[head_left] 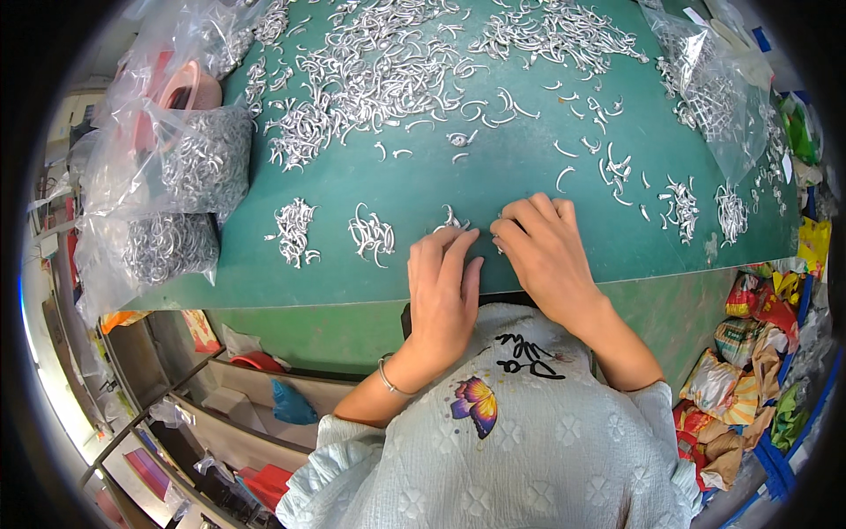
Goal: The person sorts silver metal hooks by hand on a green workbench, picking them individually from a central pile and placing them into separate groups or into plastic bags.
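Observation:
My left hand (441, 278) rests at the near edge of the green table, its fingers bent down and close together over a small pile of curved silver metal pieces (452, 218). What its fingertips hold, if anything, is hidden. Just to the right, my right hand (545, 251) is curled with its fingertips on the tabletop. A bit of silver metal (500, 249) shows under its index finger and thumb side. Left of my hands lie two more little piles, a nearer one (372, 235) and a farther one (295, 231).
A wide heap of the same silver pieces (379, 75) covers the far table (352, 185). Clear bags of pieces (207, 163) stand at the left, with a pink container (189, 88). Another bag (718, 106) lies far right, beyond small piles (682, 210). Colourful packages (731, 379) crowd the right side.

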Demonstrator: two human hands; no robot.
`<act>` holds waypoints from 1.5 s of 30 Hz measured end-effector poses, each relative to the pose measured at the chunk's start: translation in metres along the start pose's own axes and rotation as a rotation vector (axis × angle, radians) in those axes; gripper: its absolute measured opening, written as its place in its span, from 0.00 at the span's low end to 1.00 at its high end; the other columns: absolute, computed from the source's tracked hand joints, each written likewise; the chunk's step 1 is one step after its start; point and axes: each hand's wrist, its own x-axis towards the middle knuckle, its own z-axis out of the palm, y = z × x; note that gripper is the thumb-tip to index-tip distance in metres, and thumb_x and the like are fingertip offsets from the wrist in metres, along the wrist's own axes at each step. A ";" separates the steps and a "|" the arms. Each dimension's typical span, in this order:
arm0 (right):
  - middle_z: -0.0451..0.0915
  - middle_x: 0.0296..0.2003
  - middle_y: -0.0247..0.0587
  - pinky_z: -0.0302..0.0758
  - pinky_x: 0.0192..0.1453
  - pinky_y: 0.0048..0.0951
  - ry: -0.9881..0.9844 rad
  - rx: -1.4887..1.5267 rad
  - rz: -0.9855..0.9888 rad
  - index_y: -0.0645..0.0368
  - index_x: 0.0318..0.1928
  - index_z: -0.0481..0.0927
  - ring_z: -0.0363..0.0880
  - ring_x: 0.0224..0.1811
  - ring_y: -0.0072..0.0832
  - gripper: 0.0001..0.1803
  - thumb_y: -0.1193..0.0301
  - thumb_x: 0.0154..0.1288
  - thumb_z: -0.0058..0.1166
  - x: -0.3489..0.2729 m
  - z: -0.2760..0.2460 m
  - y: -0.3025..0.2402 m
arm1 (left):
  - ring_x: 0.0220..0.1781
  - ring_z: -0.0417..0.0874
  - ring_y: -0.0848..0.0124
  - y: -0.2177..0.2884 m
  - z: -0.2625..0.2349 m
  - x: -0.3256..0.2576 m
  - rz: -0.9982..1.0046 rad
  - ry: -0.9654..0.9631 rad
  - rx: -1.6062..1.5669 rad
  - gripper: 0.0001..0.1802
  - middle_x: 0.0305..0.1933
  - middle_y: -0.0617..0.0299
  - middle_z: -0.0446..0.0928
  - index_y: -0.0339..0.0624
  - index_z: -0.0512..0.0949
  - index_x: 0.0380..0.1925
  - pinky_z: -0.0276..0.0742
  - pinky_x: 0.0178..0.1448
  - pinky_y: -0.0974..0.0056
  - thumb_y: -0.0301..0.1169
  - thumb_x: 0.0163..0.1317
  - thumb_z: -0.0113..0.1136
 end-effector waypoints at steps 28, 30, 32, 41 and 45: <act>0.77 0.39 0.46 0.69 0.50 0.40 0.303 -0.339 0.527 0.63 0.40 0.78 0.74 0.45 0.44 0.09 0.77 0.58 0.60 -0.064 -0.079 0.064 | 0.57 0.72 0.46 0.013 0.039 0.016 0.171 -0.111 -0.046 0.17 0.55 0.49 0.72 0.35 0.78 0.46 0.68 0.61 0.49 0.20 0.54 0.64; 0.77 0.41 0.48 0.70 0.51 0.40 0.408 -0.333 0.485 0.63 0.43 0.78 0.74 0.46 0.45 0.12 0.77 0.58 0.61 -0.048 -0.078 0.063 | 0.55 0.74 0.51 0.010 0.038 0.018 0.178 -0.060 0.000 0.14 0.50 0.53 0.75 0.37 0.79 0.42 0.67 0.59 0.50 0.19 0.54 0.63; 0.75 0.47 0.50 0.69 0.54 0.40 0.331 -0.275 0.419 0.61 0.50 0.77 0.72 0.50 0.46 0.18 0.74 0.58 0.62 -0.033 -0.064 0.061 | 0.55 0.75 0.53 0.004 0.032 0.018 0.181 -0.038 0.073 0.13 0.49 0.54 0.75 0.38 0.79 0.41 0.67 0.58 0.52 0.19 0.54 0.63; 0.65 0.64 0.52 0.56 0.68 0.51 0.201 -0.394 0.494 0.55 0.60 0.74 0.60 0.67 0.51 0.26 0.64 0.62 0.61 -0.026 -0.036 0.064 | 0.59 0.73 0.58 -0.004 0.001 0.008 0.056 0.055 0.127 0.30 0.56 0.56 0.72 0.40 0.74 0.53 0.59 0.58 0.55 0.26 0.48 0.73; 0.67 0.62 0.52 0.60 0.66 0.47 0.191 -0.249 0.355 0.59 0.56 0.75 0.62 0.66 0.50 0.24 0.70 0.59 0.62 -0.023 -0.016 0.048 | 0.60 0.71 0.58 -0.001 0.003 0.008 0.066 -0.009 0.127 0.27 0.56 0.56 0.72 0.41 0.76 0.51 0.58 0.59 0.54 0.27 0.49 0.72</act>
